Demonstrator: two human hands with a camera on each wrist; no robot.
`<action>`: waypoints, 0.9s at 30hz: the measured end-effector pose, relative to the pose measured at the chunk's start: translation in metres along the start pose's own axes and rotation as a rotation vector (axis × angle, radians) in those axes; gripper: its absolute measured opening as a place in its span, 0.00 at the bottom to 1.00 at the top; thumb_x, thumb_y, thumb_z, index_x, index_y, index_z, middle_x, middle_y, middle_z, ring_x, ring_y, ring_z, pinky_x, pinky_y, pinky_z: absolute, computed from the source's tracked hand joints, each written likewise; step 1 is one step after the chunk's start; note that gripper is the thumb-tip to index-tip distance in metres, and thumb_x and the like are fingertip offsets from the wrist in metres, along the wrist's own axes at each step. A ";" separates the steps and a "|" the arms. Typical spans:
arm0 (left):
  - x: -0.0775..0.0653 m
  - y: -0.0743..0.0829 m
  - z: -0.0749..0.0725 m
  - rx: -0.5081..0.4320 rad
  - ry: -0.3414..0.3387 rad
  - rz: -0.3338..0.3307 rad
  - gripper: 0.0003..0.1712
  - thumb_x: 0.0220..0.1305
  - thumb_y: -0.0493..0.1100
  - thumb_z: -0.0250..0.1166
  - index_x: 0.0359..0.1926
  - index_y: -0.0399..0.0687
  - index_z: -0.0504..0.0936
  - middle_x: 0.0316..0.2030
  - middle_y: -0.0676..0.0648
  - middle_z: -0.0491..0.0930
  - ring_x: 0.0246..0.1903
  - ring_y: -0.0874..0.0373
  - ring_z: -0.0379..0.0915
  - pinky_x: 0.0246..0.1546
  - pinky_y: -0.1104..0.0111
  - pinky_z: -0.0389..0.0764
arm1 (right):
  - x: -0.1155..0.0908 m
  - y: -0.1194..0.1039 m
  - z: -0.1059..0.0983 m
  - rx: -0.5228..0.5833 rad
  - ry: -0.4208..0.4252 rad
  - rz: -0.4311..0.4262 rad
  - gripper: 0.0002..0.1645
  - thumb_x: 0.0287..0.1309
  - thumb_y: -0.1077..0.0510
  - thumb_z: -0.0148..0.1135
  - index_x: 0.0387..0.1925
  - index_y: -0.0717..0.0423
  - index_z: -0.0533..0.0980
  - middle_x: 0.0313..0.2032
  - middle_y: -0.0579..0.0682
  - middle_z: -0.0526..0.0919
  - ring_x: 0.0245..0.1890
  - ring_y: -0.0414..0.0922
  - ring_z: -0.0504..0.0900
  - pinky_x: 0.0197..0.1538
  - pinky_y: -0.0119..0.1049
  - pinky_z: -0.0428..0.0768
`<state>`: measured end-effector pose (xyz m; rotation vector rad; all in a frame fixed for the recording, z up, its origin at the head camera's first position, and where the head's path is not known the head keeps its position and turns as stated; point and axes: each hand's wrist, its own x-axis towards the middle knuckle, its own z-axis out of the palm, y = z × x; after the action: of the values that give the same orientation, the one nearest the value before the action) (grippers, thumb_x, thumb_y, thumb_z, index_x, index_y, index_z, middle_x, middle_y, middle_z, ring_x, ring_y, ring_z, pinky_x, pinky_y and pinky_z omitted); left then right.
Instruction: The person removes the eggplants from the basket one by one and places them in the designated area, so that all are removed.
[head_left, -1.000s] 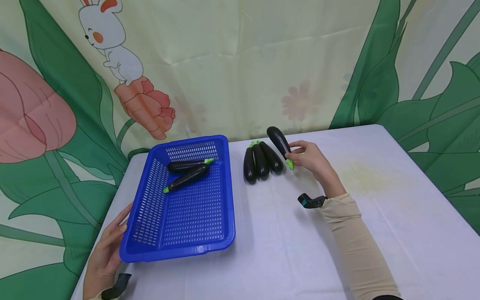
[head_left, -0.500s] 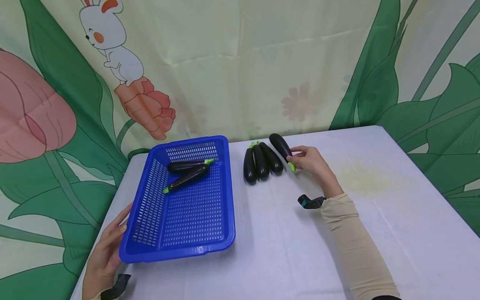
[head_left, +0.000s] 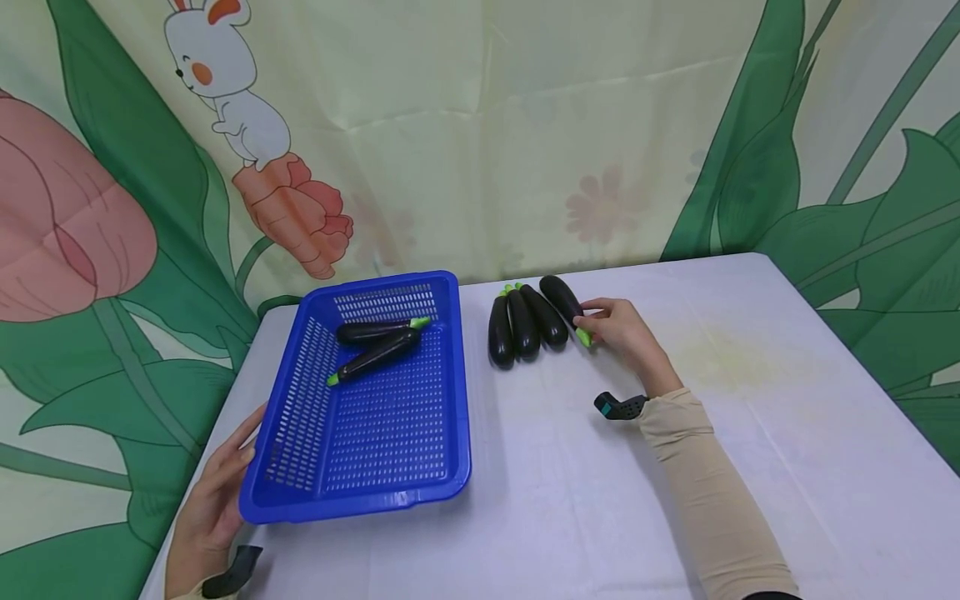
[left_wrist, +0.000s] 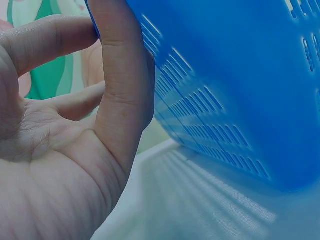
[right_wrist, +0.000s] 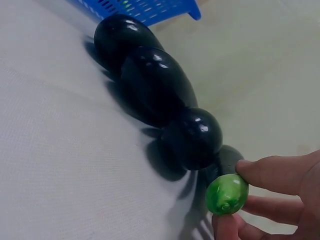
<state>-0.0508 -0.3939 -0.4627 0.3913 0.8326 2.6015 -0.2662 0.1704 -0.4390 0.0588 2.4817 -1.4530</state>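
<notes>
Pinching the rightmost eggplant (head_left: 559, 297) near its green stem (right_wrist: 227, 194), the nearer right hand (head_left: 622, 332) is holding it slantwise, blunt end pointing away, beside three eggplants (head_left: 523, 327); the left hand (head_left: 212, 504), fingers loosely extended, is touching the blue basket (head_left: 462, 400), leftward.

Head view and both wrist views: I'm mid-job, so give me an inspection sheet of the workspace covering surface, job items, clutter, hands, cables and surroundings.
Surface: white cloth-covered table, with a faint yellowish stain toward the right.
Job items: blue perforated plastic basket with two glossy dark eggplants with green stem ends inside; three similar eggplants side by side on the table; a fourth eggplant beside them, in hand.
Clutter: nothing seen.
Hands: left hand holds the basket's left side; right hand pinches the fourth eggplant near its stem end.
Cables: nothing seen.
Surroundings: pale backdrop printed with a white rabbit, pink flowers and green leaves.
</notes>
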 end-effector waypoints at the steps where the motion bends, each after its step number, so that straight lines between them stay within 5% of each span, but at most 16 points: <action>1: 0.000 0.000 0.000 0.002 0.004 0.000 0.39 0.79 0.31 0.20 0.81 0.54 0.61 0.74 0.41 0.71 0.70 0.45 0.75 0.60 0.54 0.84 | 0.000 0.001 0.001 0.003 -0.001 0.001 0.31 0.72 0.52 0.63 0.71 0.59 0.72 0.53 0.58 0.81 0.34 0.39 0.78 0.42 0.31 0.79; 27: 0.000 0.000 -0.001 0.009 0.020 0.022 0.40 0.78 0.30 0.20 0.81 0.52 0.61 0.74 0.41 0.72 0.69 0.45 0.76 0.59 0.55 0.85 | 0.002 0.001 0.005 -0.034 -0.043 -0.007 0.34 0.73 0.51 0.63 0.72 0.62 0.69 0.59 0.65 0.82 0.37 0.43 0.84 0.47 0.33 0.79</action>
<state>-0.0511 -0.3941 -0.4635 0.3796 0.8520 2.6273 -0.2667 0.1664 -0.4431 0.0119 2.4742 -1.3992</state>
